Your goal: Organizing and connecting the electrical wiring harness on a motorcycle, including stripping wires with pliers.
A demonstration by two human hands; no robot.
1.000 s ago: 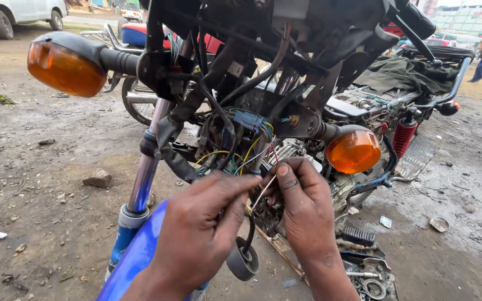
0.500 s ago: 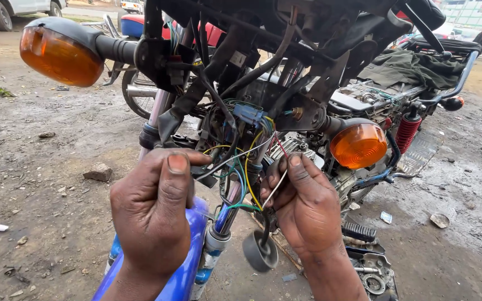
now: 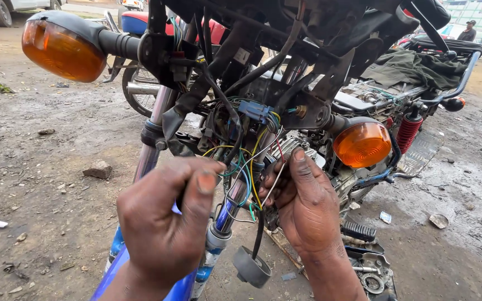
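Wire bundle (image 3: 240, 167): yellow, green, blue and red strands, hanging loose behind the headstock of a stripped motorcycle (image 3: 285, 72), just below a blue connector (image 3: 255, 110). Located between both hands, in front of the chrome fork tube (image 3: 150, 153).

Right hand (image 3: 308, 209): grip narrow, thumb and forefinger pinched on a thin pale wire (image 3: 273, 187) at the right edge of the bundle; remaining digits curled beside the strands.

Left hand (image 3: 165, 223): grip closed into a loose fist at the left side of the bundle, thumb on top; what sits inside the fist cannot be told, hidden by the knuckles. Touching or just beside the green and yellow strands.

Below the hands: black round rubber piece (image 3: 252, 267) dangling on a black lead; blue mudguard (image 3: 140, 278) at the bottom edge.

Either side of the wiring: orange indicator lamp (image 3: 62, 50) on a black stalk at upper left, second orange lamp (image 3: 362, 145) at right, near the right hand. Red shock spring (image 3: 407, 134) and dark green cloth (image 3: 405, 67) further back on the frame.

Ground (image 3: 40, 212): wet grey dirt, scattered stones. Person in a cap (image 3: 468, 32) far off, upper right.
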